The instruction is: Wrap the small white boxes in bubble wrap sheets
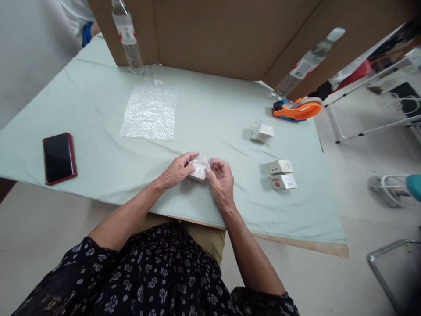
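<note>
A small box wrapped in bubble wrap (198, 170) rests at the near middle of the cloth-covered table, between my two hands. My left hand (179, 169) grips its left side, the thumb pressed on the wrap. On the other side my right hand (221, 177) is closed on its right edge, thumb and fingers holding the plastic. Farther off lies a flat sheet of bubble wrap (151, 112). To the right are another wrapped box (262, 131) and two small printed cartons, one (280, 166) just behind the other (283, 181).
An orange tape dispenser (297, 110) sits at the right edge. Two water bottles, left (129, 41) and right (305, 66), stand before a cardboard screen (217, 35). A red-cased phone (59, 158) lies at left. Part of another person (86, 33) shows behind, upper left.
</note>
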The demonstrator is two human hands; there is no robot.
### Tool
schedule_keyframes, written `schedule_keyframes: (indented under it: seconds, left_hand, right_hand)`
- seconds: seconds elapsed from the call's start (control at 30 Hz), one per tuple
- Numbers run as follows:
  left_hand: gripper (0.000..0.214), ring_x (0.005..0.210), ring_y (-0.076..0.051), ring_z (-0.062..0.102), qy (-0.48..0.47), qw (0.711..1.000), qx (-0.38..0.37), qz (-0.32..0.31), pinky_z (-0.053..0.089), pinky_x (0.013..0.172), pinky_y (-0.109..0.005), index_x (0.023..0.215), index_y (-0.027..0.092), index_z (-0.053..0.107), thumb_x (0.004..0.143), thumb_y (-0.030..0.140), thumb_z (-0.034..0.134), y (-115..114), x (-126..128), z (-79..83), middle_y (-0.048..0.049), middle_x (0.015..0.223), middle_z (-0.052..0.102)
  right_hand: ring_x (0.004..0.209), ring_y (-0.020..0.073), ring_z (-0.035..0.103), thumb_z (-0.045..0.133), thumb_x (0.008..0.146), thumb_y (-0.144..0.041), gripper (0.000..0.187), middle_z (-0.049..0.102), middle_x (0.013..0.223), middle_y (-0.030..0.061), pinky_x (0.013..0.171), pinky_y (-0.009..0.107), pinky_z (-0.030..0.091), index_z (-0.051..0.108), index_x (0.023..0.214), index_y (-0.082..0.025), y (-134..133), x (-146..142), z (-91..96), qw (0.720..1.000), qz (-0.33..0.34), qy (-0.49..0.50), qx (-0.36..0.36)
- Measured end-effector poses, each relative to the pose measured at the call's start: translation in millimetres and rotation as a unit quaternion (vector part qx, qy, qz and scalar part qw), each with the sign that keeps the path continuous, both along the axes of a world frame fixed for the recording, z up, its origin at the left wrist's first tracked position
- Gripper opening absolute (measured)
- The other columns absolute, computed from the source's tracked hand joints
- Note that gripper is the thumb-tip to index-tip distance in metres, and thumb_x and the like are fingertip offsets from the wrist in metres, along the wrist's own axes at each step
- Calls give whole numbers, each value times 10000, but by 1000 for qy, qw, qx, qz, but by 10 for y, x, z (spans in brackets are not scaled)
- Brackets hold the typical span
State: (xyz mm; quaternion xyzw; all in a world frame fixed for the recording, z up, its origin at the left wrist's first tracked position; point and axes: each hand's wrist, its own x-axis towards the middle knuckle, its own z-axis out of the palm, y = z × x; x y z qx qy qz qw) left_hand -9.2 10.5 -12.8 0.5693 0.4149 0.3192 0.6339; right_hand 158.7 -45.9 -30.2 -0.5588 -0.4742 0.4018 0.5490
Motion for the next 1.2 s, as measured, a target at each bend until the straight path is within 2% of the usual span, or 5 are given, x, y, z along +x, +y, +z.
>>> schedule_keyframes:
  seconds: [0.23,0.47,0.7,0.87,1.2]
  left_hand:
    - [686,1207,-258,620,-20,999,-4,-26,488,1044,-395,1419,94,506,738,177,538,11,10,-11,-155,1334,649]
    - [735,1112,-237,615,13,998,-6,-56,485,971,-352,1463,70,443,746,214,511,36,14,51,-151,1365,611]
    - [743,1121,-255,588,20,998,-4,-51,458,1002,-380,1462,73,444,740,242,500,22,35,72,-149,1344,608]
    - [758,1145,-257,576,-3,999,-31,-25,443,1024,-387,1459,75,429,723,242,499,-25,73,33,-144,1333,606]
    - [753,1094,-228,600,-62,996,-66,-20,463,960,-344,1434,112,450,690,201,517,-13,86,10,-124,1302,637]
  right_hand:
    - [1345,273,521,567,948,-520,358,616,1381,109,1180,467,372,777,1045,-246,64,43,70,994,40,-102,15]
    - [1317,250,538,559,958,-492,330,657,1269,90,1101,410,453,785,978,-252,122,46,39,991,50,-121,30]
    - [1127,228,627,642,897,-427,204,637,1226,97,895,360,550,700,920,-233,147,-8,10,996,10,-83,36]
    - [883,161,668,693,852,-431,243,658,1241,87,801,320,565,614,956,-226,138,-25,-18,1000,-9,-9,15]
    - [995,232,683,639,865,-447,243,727,1102,102,841,370,565,708,873,-214,147,-18,5,996,-13,-89,17]
